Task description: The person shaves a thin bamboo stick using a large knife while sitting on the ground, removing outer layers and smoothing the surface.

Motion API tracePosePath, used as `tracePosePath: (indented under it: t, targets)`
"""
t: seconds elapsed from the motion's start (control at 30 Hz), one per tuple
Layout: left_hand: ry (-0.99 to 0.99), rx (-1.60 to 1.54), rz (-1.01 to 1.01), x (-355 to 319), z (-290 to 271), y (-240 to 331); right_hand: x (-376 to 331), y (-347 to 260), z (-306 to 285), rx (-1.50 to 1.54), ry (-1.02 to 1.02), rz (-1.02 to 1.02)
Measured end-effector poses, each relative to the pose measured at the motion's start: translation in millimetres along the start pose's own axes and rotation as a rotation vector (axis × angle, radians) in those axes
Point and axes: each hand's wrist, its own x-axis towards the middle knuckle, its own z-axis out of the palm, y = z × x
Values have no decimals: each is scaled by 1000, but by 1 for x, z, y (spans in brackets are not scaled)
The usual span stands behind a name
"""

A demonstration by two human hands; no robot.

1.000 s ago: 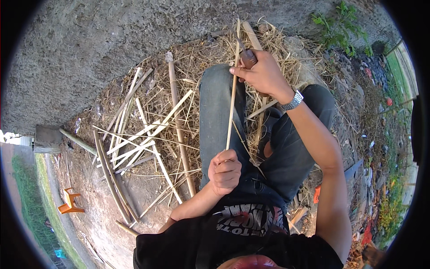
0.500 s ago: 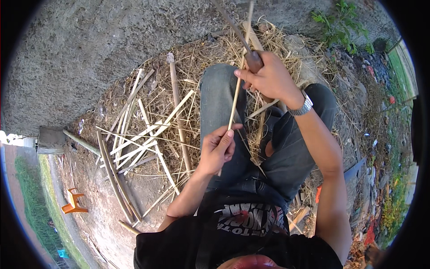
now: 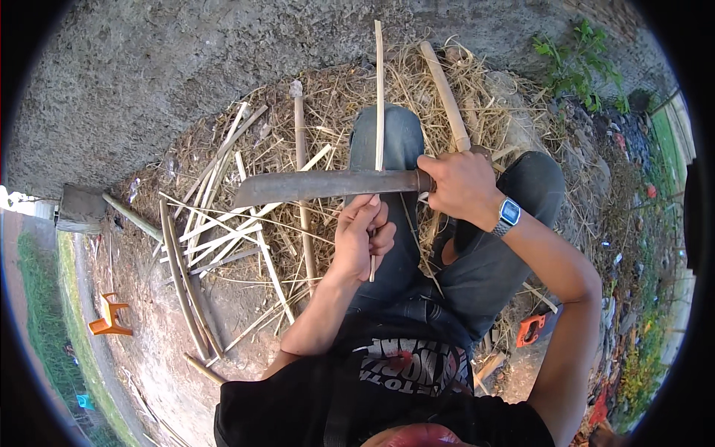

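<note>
Pale strip (image 3: pixel 379 97) runs from top centre to mid-frame, left hand (image 3: pixel 360 238) curled round lower end. Right hand (image 3: pixel 463 188) grips machete (image 3: pixel 320 185), blade crossing strip. Slip or hard push could nick left fingertips beside blade. Straw (image 3: pixel 477 104) litters dirt ground (image 3: pixel 160 320); rough grey wall (image 3: pixel 149 89) upper left.

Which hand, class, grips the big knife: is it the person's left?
No, the right hand grips the big knife, while the left hand holds a thin pale strip.
</note>
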Motion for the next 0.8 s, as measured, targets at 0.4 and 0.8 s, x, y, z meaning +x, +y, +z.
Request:
tracePosePath:
  t: [0.4, 0.8]
  targets:
    - [65, -42, 24, -14, 1, -16, 24, 7, -14, 4, 20, 67]
    - [23, -161, -102, 1, 5, 1, 13, 3, -9, 32, -34, 68]
